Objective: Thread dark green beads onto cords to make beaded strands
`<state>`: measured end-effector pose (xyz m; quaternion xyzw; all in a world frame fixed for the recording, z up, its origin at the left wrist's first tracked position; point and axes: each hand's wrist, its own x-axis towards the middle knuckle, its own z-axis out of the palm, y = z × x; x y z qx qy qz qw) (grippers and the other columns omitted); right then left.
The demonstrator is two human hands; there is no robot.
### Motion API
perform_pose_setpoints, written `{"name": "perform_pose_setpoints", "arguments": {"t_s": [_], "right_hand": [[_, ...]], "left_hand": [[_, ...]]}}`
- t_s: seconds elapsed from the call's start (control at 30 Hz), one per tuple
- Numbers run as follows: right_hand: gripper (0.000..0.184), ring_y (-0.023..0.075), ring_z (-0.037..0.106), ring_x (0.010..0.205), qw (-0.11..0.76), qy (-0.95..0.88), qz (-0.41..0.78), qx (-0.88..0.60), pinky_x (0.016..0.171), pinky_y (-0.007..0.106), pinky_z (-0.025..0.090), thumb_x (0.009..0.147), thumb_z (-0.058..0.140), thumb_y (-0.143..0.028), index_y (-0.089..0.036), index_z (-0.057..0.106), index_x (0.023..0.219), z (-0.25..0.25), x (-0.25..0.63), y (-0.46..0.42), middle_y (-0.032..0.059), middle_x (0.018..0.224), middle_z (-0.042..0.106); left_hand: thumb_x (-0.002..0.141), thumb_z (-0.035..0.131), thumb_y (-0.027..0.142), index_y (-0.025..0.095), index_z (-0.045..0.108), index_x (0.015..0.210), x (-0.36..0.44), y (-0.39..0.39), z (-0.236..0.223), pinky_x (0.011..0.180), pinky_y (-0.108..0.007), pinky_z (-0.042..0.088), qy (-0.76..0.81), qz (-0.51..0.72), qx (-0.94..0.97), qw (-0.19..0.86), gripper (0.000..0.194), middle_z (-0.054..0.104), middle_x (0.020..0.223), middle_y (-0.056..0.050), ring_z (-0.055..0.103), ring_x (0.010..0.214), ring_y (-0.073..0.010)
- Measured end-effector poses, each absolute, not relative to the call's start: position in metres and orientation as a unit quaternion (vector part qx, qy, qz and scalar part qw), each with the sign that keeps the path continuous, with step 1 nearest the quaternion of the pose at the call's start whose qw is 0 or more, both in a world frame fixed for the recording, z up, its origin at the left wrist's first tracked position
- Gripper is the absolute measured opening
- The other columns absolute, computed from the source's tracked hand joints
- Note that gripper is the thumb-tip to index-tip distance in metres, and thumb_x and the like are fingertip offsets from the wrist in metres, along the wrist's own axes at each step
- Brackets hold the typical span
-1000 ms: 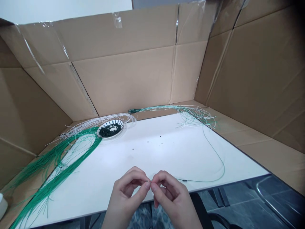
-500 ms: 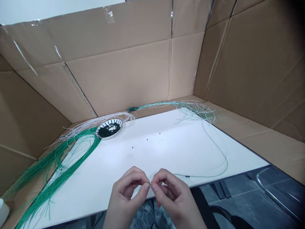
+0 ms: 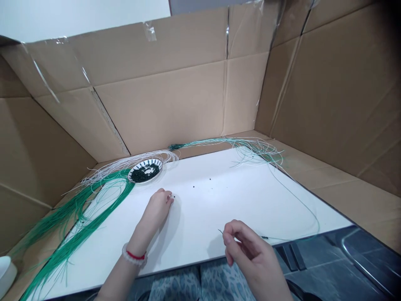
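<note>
Left hand (image 3: 156, 210) with fingers bunched up at a tiny black bead (image 3: 173, 196), can't tell if it is gripping, right hand (image 3: 248, 250) pinched shut on a thin green string (image 3: 291, 239), both over a white board (image 3: 219, 200), little plate (image 3: 158, 169) of black beads ahead, bunch of green strings (image 3: 82, 225) off to the left

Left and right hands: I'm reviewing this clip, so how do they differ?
The left hand sits out on the white board, fingertips at a black bead; the right hand, nearer the front edge, holds a thin cord. Only the left wrist wears a bracelet. Both hands curl their fingers.
</note>
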<state>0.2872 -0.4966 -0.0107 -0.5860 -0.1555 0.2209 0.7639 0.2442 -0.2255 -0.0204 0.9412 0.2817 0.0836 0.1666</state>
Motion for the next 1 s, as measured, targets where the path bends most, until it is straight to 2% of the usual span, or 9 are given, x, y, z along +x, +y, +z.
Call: {"name": "perform_pose_setpoints", "arguments": {"t_s": [0.13,0.3,0.63,1.0], "right_hand": [[0.037,0.0115,0.041,0.055,0.759,-0.174,0.215,-0.59,0.055,0.025,0.037,0.08,0.082,-0.053,-0.021,0.064,0.072,-0.014,0.288,-0.499,-0.0049,0.065,0.047],[0.03,0.0118,0.042,0.055,0.756,-0.194,0.212,-0.589,0.055,0.027,0.036,0.085,0.078,-0.045,-0.021,0.064,0.072,-0.018,0.291,-0.505,-0.0046,0.067,0.048],[0.03,0.0113,0.041,0.055,0.756,-0.203,0.224,-0.581,0.055,0.027,0.036,0.086,0.078,-0.045,-0.021,0.064,0.073,-0.028,0.294,-0.51,-0.0047,0.067,0.05],[0.028,0.0117,0.04,0.056,0.756,-0.199,0.228,-0.581,0.055,0.026,0.036,0.084,0.078,-0.04,-0.021,0.062,0.072,-0.032,0.299,-0.517,-0.0043,0.067,0.049]], "left_hand": [[0.101,0.067,0.032,0.018,0.069,0.121,0.256,-0.226,-0.02,0.09,-0.047,0.061,0.279,0.053,0.947,0.152,0.025,0.072,0.123,-0.009,0.072,0.104,-0.0251],[0.1,0.068,0.033,0.017,0.069,0.121,0.267,-0.23,-0.015,0.084,-0.044,0.063,0.281,0.025,0.944,0.171,0.027,0.073,0.12,-0.008,0.073,0.098,-0.024],[0.101,0.067,0.032,0.018,0.069,0.123,0.326,-0.229,-0.025,0.087,-0.045,0.062,0.21,0.03,0.954,0.209,0.027,0.071,0.125,-0.009,0.072,0.103,-0.0252],[0.1,0.068,0.033,0.018,0.069,0.123,0.35,-0.236,-0.03,0.087,-0.045,0.062,0.158,0.056,0.958,0.234,0.027,0.071,0.126,-0.009,0.072,0.102,-0.0255]]}}
